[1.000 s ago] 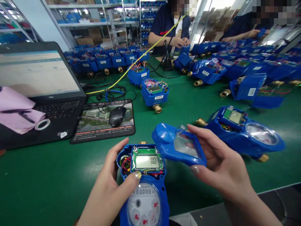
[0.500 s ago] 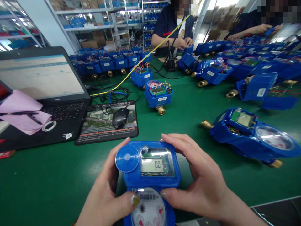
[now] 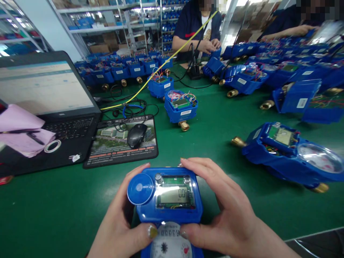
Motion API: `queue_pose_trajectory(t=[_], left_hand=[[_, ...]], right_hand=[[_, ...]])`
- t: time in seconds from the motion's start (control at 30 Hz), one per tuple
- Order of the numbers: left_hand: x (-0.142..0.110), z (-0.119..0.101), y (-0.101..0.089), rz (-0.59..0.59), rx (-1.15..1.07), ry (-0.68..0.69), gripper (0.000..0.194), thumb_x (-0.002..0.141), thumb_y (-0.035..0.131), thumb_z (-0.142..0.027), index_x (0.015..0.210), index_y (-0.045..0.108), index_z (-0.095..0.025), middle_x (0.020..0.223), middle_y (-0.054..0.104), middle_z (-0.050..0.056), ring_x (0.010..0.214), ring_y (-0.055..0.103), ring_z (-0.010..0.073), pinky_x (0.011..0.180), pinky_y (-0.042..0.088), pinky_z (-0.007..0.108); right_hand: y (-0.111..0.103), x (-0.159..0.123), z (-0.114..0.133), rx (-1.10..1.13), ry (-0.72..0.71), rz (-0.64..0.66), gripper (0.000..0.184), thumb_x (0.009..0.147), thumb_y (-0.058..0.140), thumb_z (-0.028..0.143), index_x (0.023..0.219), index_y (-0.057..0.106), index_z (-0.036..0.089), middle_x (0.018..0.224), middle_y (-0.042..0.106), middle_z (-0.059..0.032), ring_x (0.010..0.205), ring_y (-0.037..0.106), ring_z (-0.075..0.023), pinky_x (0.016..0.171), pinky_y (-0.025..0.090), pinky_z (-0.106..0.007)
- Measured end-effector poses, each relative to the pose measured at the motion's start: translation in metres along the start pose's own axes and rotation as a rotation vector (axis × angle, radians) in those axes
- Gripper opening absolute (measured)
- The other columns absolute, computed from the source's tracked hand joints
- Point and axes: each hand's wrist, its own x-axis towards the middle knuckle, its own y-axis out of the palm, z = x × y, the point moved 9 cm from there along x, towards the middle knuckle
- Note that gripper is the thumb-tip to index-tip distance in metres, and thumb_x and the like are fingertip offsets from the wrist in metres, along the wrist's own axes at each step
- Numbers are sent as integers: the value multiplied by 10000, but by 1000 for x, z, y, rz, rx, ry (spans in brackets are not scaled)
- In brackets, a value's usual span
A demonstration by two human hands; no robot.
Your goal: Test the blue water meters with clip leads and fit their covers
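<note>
Between my two hands is a blue water meter (image 3: 169, 215) with a small display reading 0.0 and a round dial below it. My left hand (image 3: 120, 218) is closed on its left side, the thumb lying over the dial's edge. On the right side my right hand (image 3: 225, 211) grips it, fingers over the far edge and thumb beside the counter digits. A round blue cap (image 3: 140, 189) sticks out at the meter's upper left corner. The meter's lower end is cut off by the picture's bottom edge.
A laptop (image 3: 64, 111) and a mouse (image 3: 137, 135) on a printed mouse pad (image 3: 120, 156) are at left. An opened blue meter (image 3: 285, 154) lies at right, another (image 3: 181, 111) stands ahead. Several more line the back, where two people work. A yellow cable (image 3: 156, 73) crosses the green table.
The meter has shifted slightly down and left in view and turned a little, both hands still around it. The light reflection across its display window has moved.
</note>
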Motion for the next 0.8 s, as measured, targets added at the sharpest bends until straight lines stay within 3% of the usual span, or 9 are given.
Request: queue_pose_trajectory(t=[0.27,0.6,0.8], left_hand=[[3,2,-2,18,46,51,757,621,830,-577,1265,549,-297,1379,483,49,1220,468,376,1091,332,432],[4,-3,1,1,62,56,737,602,834,-584,1235,588,-299,1320,542,54,1226,465,385,1107,309,450],[3,4,4,12,-17,1,777,598,848,-564,1275,550,-325,1348,527,33,1236,470,353,985,454,358]], right_hand=[[0,-5,-2,19,8,-5,700,771,702,466,1342,412,183,1275,527,-96,1188,526,-218,980,494,-288],[1,-8,-6,15,33,-8,686,817,637,561,1345,408,187,1269,526,-93,1187,523,-217,989,483,-289],[0,-12,-10,29,51,-16,673,814,638,576,1330,441,192,1259,534,-96,1188,521,-231,1005,473,-315]])
